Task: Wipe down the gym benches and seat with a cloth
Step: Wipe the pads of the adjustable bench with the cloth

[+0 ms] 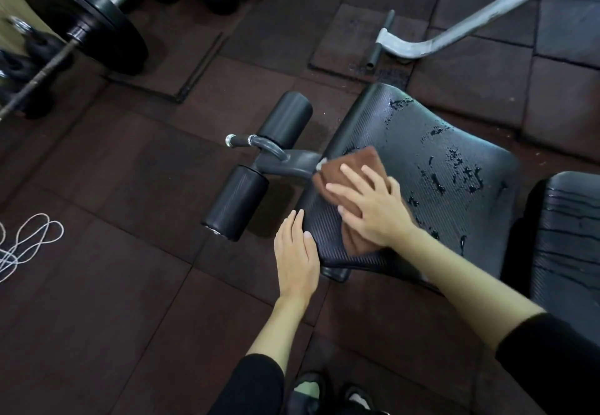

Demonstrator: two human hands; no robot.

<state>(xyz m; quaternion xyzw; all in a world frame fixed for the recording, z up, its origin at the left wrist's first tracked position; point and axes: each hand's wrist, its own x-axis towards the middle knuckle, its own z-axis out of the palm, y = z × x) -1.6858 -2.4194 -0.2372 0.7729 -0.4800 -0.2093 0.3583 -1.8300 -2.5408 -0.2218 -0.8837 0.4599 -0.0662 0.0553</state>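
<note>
Brown cloth (357, 166) on seat pad (438, 142), pressed by flat right hand (370, 211); flat left hand (297, 252) rests on pad's seven-o'clock edge, holding nothing.

Person, two arms in view. Left sleeve (256, 382) is black, long and plain, ending partway up the left forearm (279, 323). Right sleeve (552, 359) is the same black fabric, with the right forearm (461, 278) bare below the cuff. Left grip (297, 252) and right grip (370, 210) are bare, nails short. At the bottom edge, the dark left shoe (308, 388) has a pale green tongue and the dark right shoe (357, 396) has a whitish patch.
</note>
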